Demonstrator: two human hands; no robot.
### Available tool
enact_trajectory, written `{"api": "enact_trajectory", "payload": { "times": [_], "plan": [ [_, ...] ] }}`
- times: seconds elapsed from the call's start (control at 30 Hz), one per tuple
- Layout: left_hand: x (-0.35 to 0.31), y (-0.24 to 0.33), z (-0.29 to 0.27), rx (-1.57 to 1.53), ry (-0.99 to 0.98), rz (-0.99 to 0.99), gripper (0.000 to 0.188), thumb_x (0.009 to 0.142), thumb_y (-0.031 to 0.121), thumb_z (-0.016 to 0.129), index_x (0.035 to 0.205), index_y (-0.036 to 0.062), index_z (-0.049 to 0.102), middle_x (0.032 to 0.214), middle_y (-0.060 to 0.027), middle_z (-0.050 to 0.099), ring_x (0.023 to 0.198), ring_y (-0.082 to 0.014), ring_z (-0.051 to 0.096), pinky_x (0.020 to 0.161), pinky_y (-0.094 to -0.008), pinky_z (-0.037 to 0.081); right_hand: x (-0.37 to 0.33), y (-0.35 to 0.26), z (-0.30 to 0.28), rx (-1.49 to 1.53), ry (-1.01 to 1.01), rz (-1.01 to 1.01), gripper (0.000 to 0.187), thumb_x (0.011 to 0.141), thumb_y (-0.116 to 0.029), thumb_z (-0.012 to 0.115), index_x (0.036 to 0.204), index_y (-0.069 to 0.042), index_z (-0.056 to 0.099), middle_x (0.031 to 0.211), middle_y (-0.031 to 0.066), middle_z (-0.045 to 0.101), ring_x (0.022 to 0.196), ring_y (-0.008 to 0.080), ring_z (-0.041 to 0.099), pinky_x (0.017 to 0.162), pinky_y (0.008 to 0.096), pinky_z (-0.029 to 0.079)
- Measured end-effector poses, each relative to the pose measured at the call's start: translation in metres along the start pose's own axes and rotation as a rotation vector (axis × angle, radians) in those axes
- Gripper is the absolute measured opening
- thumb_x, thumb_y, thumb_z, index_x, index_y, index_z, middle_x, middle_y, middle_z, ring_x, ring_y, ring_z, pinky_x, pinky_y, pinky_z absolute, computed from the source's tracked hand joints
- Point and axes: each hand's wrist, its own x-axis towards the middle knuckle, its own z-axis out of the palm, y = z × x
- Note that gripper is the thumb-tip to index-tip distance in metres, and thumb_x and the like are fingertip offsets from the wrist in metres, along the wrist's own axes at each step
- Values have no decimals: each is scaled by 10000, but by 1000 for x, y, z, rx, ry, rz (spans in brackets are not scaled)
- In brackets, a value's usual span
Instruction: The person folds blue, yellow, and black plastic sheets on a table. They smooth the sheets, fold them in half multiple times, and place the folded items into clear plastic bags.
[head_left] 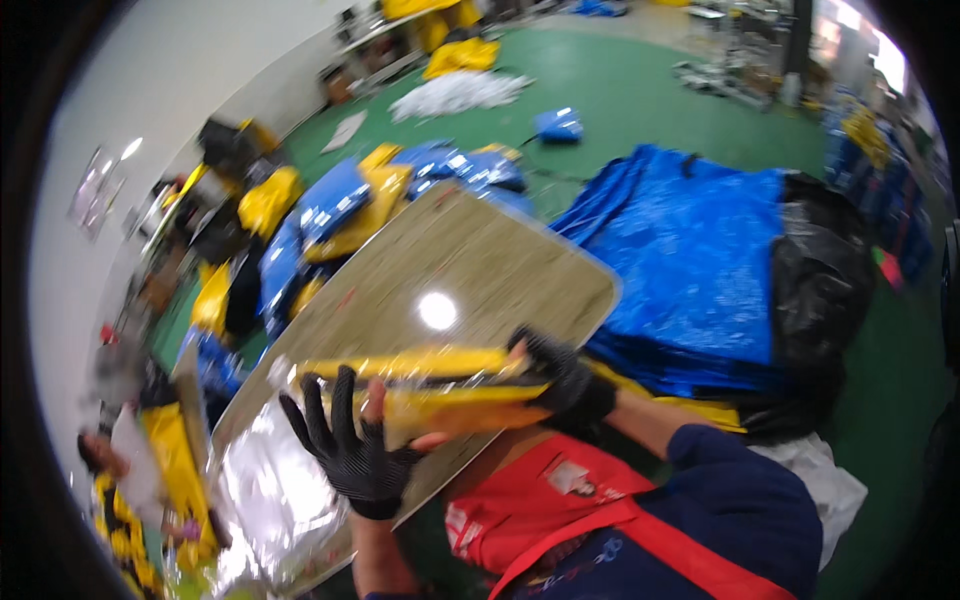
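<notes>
- The whole frame is motion-blurred and bent by the lens, so fine detail is lost — the clutter at the far left edge cannot be made out beyond yellow and dark shapes.
- The folded yellow fabric piece (420, 385) lies across the middle of the frame, over a shiny metal counter (470, 270); part of its length is hidden behind both gloved hands.
- The left hand (350, 445), in a black knit glove, sits at lower centre with its fingers (318, 415) spread wide open, reaching up against the near edge of the yellow piece; whether the palm presses it is hard to say.
- The right hand (565, 380), also gloved in black, has its fingers closed around the right end of the yellow piece.
- The counter's rounded corner points to the right of centre; its lower left end carries crumpled clear plastic film (265, 500) and runs out of view at the bottom.
- A red apron (540, 505) over a dark blue sleeve (745, 500) fills the lower right, covering whatever is beneath.
- Right of the counter, a blue tarpaulin heap (690, 250) and a black plastic bag (820, 290) stand close, leaving little room there.
- Upper left of the counter, blue and yellow packs (340, 210) are stacked.
- Beyond, the green floor (620, 90) opens up, with a white heap (455, 95) at the upper centre.
</notes>
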Motion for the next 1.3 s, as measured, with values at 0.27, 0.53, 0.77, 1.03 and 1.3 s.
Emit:
{"api": "enact_trajectory", "payload": {
  "times": [0.27,0.53,0.77,1.03,1.3],
  "plan": [
    [26,88,35,-821,59,90,734,802,641,529,1152,-3,566,933,-175,606,865,-349,586,871,-456,434,-23,2,26,-107,305,-49,419,749,-175,747,1113,-70,568,979,119,651,929,257,645,828,338,492],
    [-8,98,61,-708,-38,-35,720,749,503,630,1250,8,475,1119,-182,574,975,-338,568,914,-448,422,31,-7,16,357,904,6,347,871,-166,651,1166,-43,518,1027,58,606,966,124,544,882,288,439],
    [-2,42,25,-554,-84,22,702,673,388,744,1215,15,499,1094,-170,600,954,-314,586,877,-414,446,73,-58,-33,334,658,-191,341,755,-166,769,1016,-57,578,908,28,628,827,125,583,727,291,490],
    [-13,-9,-48,-462,-135,-322,631,589,257,862,1091,18,563,976,-136,638,868,-268,615,797,-362,481,72,-129,-7,-382,88,-811,331,745,-327,730,938,-87,609,801,120,578,747,333,563,691,409,461],
    [-62,-3,-35,-916,317,-727,995,603,476,838,1322,-28,371,1217,-130,528,1083,-197,528,942,-341,414,84,-84,-16,551,-26,282,320,867,-272,592,978,22,651,928,124,665,823,157,628,775,254,485]
  ]
}}
